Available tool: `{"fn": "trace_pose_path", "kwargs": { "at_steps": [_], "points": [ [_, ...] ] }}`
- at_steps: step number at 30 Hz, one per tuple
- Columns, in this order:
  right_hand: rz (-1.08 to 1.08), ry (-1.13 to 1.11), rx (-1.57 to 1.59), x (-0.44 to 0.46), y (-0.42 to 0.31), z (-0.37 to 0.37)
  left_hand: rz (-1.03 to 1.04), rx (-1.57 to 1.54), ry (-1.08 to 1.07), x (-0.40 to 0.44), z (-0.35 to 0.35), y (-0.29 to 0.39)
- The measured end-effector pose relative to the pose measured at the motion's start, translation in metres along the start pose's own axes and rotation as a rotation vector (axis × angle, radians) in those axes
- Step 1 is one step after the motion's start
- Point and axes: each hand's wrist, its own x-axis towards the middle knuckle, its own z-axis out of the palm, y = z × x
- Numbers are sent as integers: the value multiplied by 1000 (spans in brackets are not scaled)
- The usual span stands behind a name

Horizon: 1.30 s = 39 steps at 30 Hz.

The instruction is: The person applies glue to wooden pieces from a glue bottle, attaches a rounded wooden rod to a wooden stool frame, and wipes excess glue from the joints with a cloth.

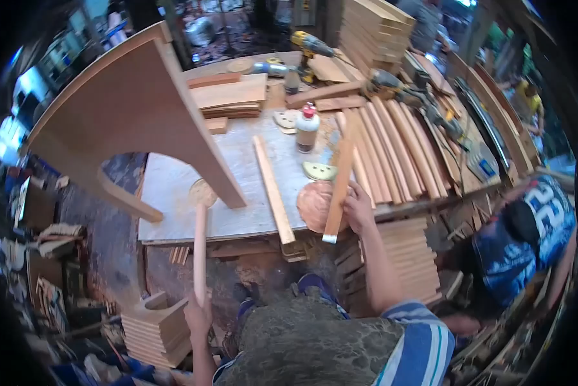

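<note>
My left hand [199, 315] is closed around the lower end of a pale wooden rod [200, 257]. The rod's far end meets a round wooden piece [203, 192] at the table edge; whether they are joined I cannot tell. In my right hand [358, 204] is a flat wooden strip [342, 174], tilted, with a white patch on its near end. Behind the strip lies a round, reddish wooden piece [311, 204]. Between my hands a narrow wooden bar [273, 186] rests on the table [237, 222], its near end at the front edge.
A large curved wooden panel [135, 103] stands at left. A red-capped bottle [307, 128], sanding discs [319, 170] and a yellow drill [311, 45] are on the table. Curved wooden slats [398, 148] lie at right. A person in a blue shirt [527, 238] is low at right.
</note>
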Motion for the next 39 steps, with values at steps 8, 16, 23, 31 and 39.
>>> {"fn": "trace_pose_path", "kwargs": {
  "at_steps": [8, 16, 23, 31, 39],
  "points": [
    [-272, 32, 272, 36, -8, 3, -464, -1269, -261, -35, -16, -8],
    [-341, -455, -417, -123, -59, 109, -308, -2021, -279, -57, -46, -63],
    [-707, -1075, -896, -218, -40, 293, -237, -2343, 31, 9, -82, -117],
    [-740, -1167, -1133, -279, -30, 371, 11, -2329, 44, 47, -101, -194],
    [-699, 73, -818, -247, -60, 250, 278, -1912, 76, 57, -94, -286]
  ]
}}
